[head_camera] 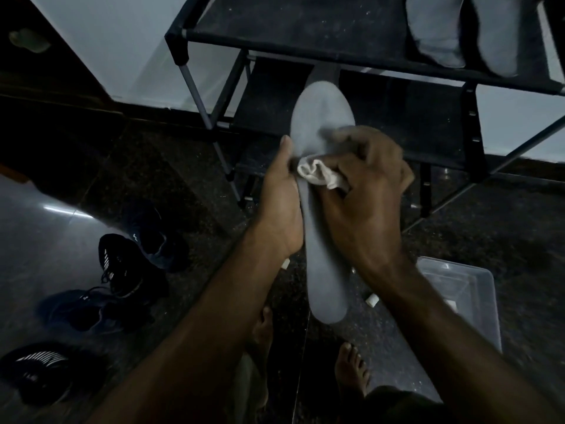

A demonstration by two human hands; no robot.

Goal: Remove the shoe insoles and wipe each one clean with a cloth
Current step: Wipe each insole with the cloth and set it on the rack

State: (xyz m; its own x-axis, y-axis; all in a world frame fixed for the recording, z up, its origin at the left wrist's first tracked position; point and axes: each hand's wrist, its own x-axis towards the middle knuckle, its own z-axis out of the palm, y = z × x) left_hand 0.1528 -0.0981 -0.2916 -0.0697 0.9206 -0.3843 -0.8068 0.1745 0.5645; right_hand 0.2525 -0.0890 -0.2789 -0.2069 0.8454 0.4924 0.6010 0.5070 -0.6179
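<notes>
Two hands: left (282,206) grips insole (321,123); right (363,191) presses cloth (318,174).

insoles (321,123) 3 | shoes (122,264) 4 | cloth (318,174) 1 | hands (281,206) 2

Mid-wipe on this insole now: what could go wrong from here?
The left hand grips the insole only along one edge, so pressure from the cloth under the right hand could bend it or knock it loose. Small white pieces lie on the floor near the bare feet, a stepping hazard. The light is dim, so leftover dirt may be missed.
</notes>
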